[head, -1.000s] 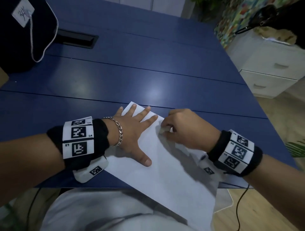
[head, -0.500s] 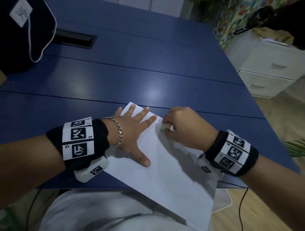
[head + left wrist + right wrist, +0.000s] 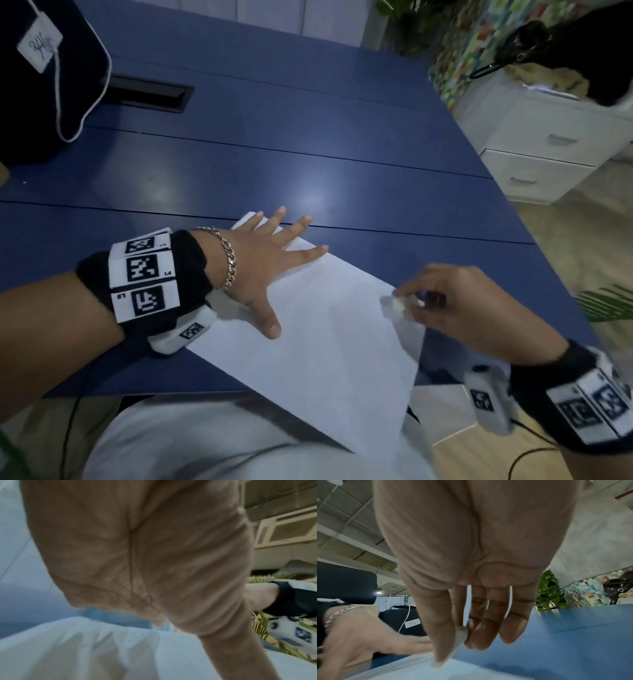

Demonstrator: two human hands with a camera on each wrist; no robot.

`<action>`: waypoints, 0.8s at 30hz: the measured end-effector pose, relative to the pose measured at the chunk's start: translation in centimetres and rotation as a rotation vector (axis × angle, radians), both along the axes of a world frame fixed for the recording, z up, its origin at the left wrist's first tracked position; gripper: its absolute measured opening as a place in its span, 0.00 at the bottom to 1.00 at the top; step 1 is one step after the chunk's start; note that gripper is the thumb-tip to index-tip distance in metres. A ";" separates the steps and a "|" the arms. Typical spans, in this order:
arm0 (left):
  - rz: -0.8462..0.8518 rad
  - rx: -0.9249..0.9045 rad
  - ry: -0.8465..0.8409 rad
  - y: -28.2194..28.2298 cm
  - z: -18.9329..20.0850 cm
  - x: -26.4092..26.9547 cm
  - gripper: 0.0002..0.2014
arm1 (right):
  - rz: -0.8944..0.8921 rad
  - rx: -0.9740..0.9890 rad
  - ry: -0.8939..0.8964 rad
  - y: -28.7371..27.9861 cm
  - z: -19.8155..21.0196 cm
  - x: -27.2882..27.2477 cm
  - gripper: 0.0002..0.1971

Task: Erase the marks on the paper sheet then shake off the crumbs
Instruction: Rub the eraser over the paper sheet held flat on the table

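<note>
A white paper sheet [image 3: 329, 346] lies skewed on the blue table [image 3: 308, 147], its near corner hanging over the front edge. My left hand [image 3: 270, 260] lies flat on the sheet's far left part, fingers spread. My right hand [image 3: 455, 305] hovers at the sheet's right edge and pinches a small white eraser [image 3: 397, 303] between thumb and fingers. In the right wrist view the eraser [image 3: 459, 635] sits against the thumb, just above the paper [image 3: 419, 669]. The left wrist view shows only my palm [image 3: 145, 561] over the paper [image 3: 85, 649]. No marks are visible on the sheet.
A black bag [image 3: 44, 78] with a white cord and label sits at the table's far left, beside a black cable slot [image 3: 147, 94]. White drawers [image 3: 548, 144] stand right of the table. My lap is under the front edge.
My right hand with the eraser has moved from the sheet's upper middle, beside my left fingertips, to the right edge and nearer to me. The left hand stays pressed flat.
</note>
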State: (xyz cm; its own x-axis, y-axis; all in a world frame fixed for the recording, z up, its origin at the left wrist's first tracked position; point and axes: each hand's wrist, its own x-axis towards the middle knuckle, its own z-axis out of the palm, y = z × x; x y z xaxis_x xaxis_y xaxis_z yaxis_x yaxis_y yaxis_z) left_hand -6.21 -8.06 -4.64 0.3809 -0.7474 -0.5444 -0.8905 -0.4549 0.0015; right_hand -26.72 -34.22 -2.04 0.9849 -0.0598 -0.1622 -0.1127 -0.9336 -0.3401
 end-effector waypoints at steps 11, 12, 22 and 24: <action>0.103 -0.071 -0.132 1.4 1.5 2.1 0.60 | 0.093 0.053 -0.003 5.6 -2.5 -4.3 0.08; 0.111 -0.069 -0.115 1.4 1.5 1.9 0.58 | 0.112 0.055 0.012 6.1 -2.5 -4.3 0.09; 0.219 -0.086 0.105 -0.3 0.7 0.7 0.54 | -0.007 0.026 -0.108 3.6 1.4 0.8 0.07; 0.222 -0.068 0.095 -0.9 0.0 0.5 0.55 | -0.004 0.018 -0.118 3.2 0.9 2.8 0.05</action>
State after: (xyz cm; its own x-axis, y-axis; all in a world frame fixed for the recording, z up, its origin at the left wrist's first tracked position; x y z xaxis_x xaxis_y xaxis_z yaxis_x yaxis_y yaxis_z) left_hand -5.69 -8.98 -4.63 0.4894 -0.6870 -0.5371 -0.7632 -0.6354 0.1173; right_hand -23.89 -30.97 -1.14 0.9970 -0.0618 -0.0467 -0.0747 -0.9268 -0.3680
